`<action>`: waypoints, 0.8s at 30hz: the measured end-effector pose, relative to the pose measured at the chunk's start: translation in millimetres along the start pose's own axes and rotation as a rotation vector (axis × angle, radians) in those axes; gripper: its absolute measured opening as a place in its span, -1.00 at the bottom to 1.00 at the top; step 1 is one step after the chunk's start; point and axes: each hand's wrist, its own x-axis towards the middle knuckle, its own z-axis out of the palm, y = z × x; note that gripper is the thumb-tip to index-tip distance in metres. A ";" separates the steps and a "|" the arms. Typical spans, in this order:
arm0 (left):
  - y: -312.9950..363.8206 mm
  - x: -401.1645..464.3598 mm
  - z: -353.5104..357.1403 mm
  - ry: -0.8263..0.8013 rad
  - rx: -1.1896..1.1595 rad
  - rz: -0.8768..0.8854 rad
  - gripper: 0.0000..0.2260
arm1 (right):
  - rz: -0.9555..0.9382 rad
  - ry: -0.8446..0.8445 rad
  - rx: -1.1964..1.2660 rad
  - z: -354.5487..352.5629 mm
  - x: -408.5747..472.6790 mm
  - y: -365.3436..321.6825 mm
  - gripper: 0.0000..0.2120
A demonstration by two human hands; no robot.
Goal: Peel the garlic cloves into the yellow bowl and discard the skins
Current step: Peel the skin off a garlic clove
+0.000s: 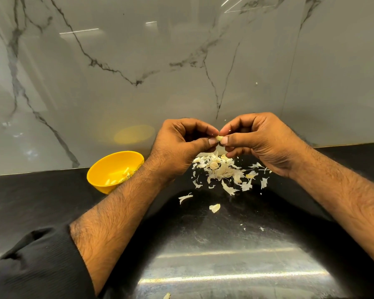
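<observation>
Fingers [213,141] of both hands pinch one clove [219,138] btwn thumbs & forefingers, left hand [183,147] and right hand [259,141] meeting above the skins [224,172] piled near counter [41,201] back edge. Bowl [115,169] w/ peeled cloves sits left of pile, by the wall.

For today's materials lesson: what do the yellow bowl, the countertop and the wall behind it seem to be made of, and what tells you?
Yellow bowl: probably plastic; uniform bright colour, smooth, dull sheen.
Countertop: black polished stone or a look-alike; it mirrors light streaks.
Wall: glossy marble or marble-look panel; grey veins, ceiling lights reflected, a thin vertical seam.
</observation>
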 end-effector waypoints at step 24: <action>0.6 -1.2 0.3 0.009 0.027 0.016 -0.86 | -0.082 0.005 -0.099 0.8 -0.5 0.4 -0.82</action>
